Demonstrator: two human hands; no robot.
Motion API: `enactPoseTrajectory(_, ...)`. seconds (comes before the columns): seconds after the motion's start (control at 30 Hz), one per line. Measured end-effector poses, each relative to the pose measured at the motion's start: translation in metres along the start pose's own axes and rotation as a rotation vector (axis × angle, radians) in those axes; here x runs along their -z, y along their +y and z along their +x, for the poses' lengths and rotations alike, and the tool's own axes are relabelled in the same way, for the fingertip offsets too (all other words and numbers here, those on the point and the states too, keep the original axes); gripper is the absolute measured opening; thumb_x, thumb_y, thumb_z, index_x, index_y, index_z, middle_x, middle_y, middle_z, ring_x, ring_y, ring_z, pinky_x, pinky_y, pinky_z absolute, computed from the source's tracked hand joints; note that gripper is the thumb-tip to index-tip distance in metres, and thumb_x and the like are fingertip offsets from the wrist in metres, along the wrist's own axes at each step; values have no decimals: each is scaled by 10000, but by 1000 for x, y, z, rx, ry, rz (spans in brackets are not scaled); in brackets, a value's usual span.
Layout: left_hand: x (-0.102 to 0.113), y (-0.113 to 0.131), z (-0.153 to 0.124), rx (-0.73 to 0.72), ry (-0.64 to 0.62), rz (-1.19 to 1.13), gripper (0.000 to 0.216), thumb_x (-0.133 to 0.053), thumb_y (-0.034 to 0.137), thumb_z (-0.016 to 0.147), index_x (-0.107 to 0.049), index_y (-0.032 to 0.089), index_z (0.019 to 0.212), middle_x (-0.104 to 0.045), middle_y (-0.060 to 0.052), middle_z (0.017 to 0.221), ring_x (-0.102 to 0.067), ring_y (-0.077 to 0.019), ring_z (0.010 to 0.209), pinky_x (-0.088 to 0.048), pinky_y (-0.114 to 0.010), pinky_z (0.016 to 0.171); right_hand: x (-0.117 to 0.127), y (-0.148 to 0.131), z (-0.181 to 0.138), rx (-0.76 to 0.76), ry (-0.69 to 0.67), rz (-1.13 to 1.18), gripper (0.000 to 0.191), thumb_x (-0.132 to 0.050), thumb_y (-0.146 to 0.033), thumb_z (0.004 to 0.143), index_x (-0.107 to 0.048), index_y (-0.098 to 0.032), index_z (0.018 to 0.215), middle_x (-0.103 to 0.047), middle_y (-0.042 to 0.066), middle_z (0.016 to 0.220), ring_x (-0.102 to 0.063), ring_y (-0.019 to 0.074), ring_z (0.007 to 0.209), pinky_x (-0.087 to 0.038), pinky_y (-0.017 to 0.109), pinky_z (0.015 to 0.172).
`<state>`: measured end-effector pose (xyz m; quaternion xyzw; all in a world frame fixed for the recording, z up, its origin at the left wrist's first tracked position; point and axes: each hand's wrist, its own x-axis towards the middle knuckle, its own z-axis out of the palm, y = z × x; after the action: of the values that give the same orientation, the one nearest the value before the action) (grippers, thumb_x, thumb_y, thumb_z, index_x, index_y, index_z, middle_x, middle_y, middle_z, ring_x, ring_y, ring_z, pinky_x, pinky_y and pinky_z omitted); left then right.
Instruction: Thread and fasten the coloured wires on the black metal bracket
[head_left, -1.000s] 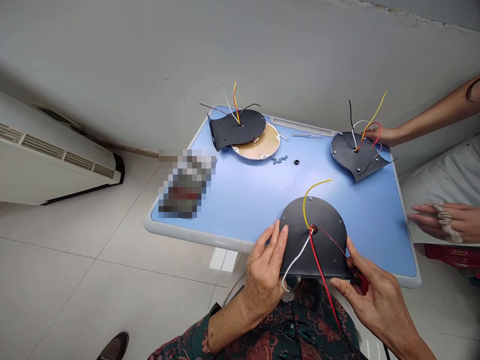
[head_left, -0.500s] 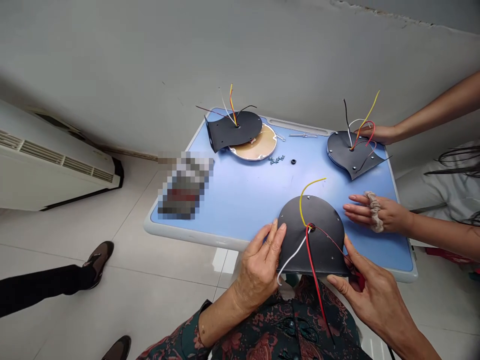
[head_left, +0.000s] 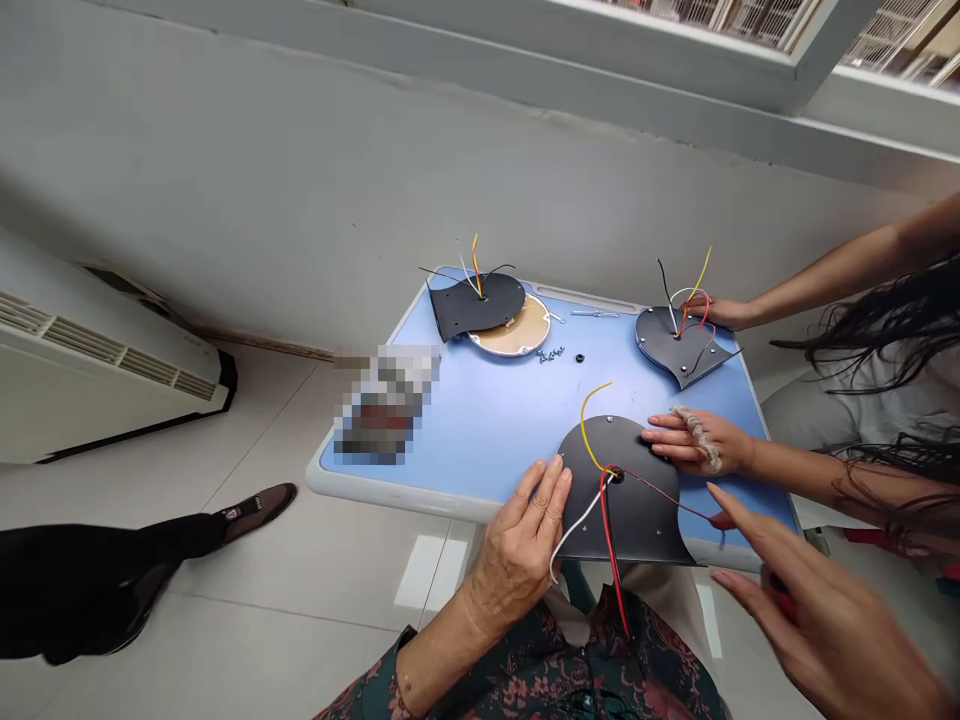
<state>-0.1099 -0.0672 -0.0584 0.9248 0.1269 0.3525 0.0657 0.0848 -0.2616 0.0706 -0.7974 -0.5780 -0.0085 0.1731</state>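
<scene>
My left hand [head_left: 521, 535] grips the left edge of a black cover plate [head_left: 637, 530], fingers lying on its top face. The plate has a rounded far end and a straight near edge, and overhangs the table's front. Yellow, white, red, black and dark red wires [head_left: 606, 520] come out of its central hole. To the right, clear of the plate, my right hand [head_left: 817, 610] is blurred, with thumb and index finger apart. A red-and-black object [head_left: 780, 592], mostly hidden, sits within its curled fingers. A co-worker's hand with a scrunchie [head_left: 697, 440] touches the plate's right edge.
On the blue table [head_left: 480, 430] lie a wired black plate over a round tan disc [head_left: 517, 335], several screws [head_left: 551, 355], a black grommet [head_left: 580, 358] and thin metal rods [head_left: 595, 314]. A co-worker's other hand [head_left: 724, 314] touches another wired plate [head_left: 675, 350].
My right hand has let go of the plate and moved right. The co-worker's scrunchie hand has come onto the plate's right edge. My view has tilted up, showing the window.
</scene>
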Motion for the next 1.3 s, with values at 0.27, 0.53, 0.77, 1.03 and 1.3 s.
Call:
enactPoseTrajectory(0.27, -3, -1, 4, -5, 48, 31, 463, -437, 85, 984, -511, -25, 1428, -558, -228, 1473, -354, -312, 1518, -537, -447, 1131, 31, -69, 194, 11, -129, -216, 308, -494, -242, 933, -792, -179, 976, -763, 88, 835, -683, 204, 729, -471, 329, 650)
enactPoseTrajectory(0.53, -2, 1, 6, 5, 64, 51, 441, -481, 76, 967, -552, -19, 1392, -571, -213, 1460, -402, -314, 1491, -569, -411, 1100, -67, -48, 309, -204, -522, -258, 307, -639, -340, 967, -669, -145, 1202, -689, 100, 1182, -673, 202, 1017, -574, 380, 874)
enactPoseTrajectory(0.77, 1, 1, 8, -4, 66, 45, 414, -483, 80, 968, -586, -32, 1353, -606, -213, 1424, -505, -327, 1419, -593, -405, 1063, -86, -40, 319, -251, -537, -318, 323, -644, -370, 959, -688, -113, 1150, -712, 135, 1123, -686, 214, 965, -557, 351, 816)
enactPoseTrajectory(1.03, 2, 0, 10, -2, 70, 24, 404, -455, 68, 971, -590, -40, 1337, -634, -226, 1385, -553, -327, 1375, -606, -408, 1042, -73, -38, 310, 131, -493, -321, 372, -622, -76, 853, -765, -219, 1164, -769, 73, 1055, -663, 184, 943, -389, 272, 727)
enactPoseTrajectory(1.3, 1, 0, 8, -4, 86, -5, 427, -465, 51, 952, -570, -50, 1353, -621, -247, 1393, -414, -332, 1480, -569, -425, 1097, -83, -46, 299, 298, -500, -437, 258, -568, -67, 848, -794, -118, 960, -760, 190, 1005, -679, 257, 928, -368, 320, 698)
